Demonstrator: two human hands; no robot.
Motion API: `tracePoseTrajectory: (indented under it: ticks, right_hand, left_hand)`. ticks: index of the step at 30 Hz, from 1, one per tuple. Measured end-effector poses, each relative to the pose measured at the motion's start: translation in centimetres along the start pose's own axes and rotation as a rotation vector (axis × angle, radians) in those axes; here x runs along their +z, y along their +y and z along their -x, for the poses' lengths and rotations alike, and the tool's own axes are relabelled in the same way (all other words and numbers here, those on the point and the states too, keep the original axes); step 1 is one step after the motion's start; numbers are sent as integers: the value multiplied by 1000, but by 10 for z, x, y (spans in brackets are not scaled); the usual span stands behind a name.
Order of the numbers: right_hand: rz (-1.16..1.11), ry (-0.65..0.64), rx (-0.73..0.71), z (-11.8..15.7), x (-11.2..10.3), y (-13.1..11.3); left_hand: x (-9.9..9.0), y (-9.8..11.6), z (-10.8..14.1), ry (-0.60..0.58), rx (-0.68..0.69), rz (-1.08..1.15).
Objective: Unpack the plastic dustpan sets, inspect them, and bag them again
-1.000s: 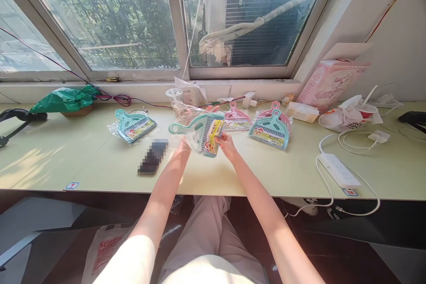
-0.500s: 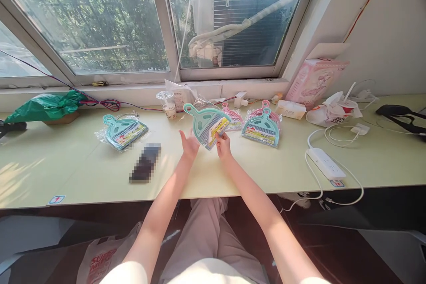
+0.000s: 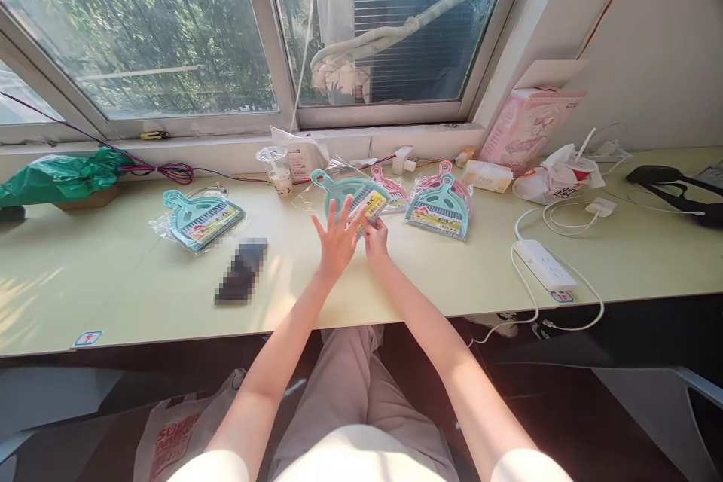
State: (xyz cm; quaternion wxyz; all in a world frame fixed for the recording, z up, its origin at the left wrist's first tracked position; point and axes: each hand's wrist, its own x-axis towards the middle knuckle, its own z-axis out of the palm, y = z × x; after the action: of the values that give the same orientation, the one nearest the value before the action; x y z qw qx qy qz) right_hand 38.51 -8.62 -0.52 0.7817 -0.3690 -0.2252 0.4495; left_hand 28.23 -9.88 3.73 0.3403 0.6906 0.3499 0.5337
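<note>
A teal dustpan and brush set (image 3: 337, 188) with a yellow label is held up over the table, tilted, its handle toward the upper left. My right hand (image 3: 375, 238) pinches its lower right edge. My left hand (image 3: 339, 241) is spread open in front of it, fingers apart and covering part of the pan; whether it touches the set I cannot tell. Just behind is a pink dustpan set (image 3: 392, 188). To the right lies another teal set (image 3: 439, 212) on a pink one (image 3: 446, 173). A wrapped teal set (image 3: 203, 220) lies at the left.
On the pale table (image 3: 141, 294) are a blurred dark phone (image 3: 241, 271), a plastic cup (image 3: 276, 173), a green bag (image 3: 68, 177), a white power strip (image 3: 545, 265) with cables, a pink box (image 3: 531, 128) and a white bag (image 3: 550, 179). A window stands behind.
My left hand has moved from beside the dustpan set to in front of it, with its fingers spread. My right hand still grips the set. The camera view has shifted slightly.
</note>
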Motion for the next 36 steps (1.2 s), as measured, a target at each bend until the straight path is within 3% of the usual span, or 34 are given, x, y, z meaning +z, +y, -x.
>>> tracePoseTrajectory:
  ticks: [3, 12, 21, 25, 30, 32, 36]
  right_hand:
    - [-2, 11, -7, -2, -1, 2]
    - [-15, 46, 17, -7, -4, 4]
    - [-31, -74, 57, -10, -9, 4]
    - [-27, -71, 55, -10, -8, 4]
    - [-44, -42, 59, -11, -11, 1]
    - [-58, -27, 46, -13, -12, 0]
    - [-92, -37, 14, -15, -13, -2]
  left_hand:
    - [-6, -2, -9, -152, 71, -19]
    - [-7, -14, -36, -293, 133, -218]
    - [-5, -14, -36, -535, 211, -261]
    - [-4, -16, -33, -554, 321, -439]
    - [-2, -7, -28, -667, 547, -855]
    - [-3, -2, -25, -649, 608, -978]
    - [-1, 4, -24, -445, 610, -1060]
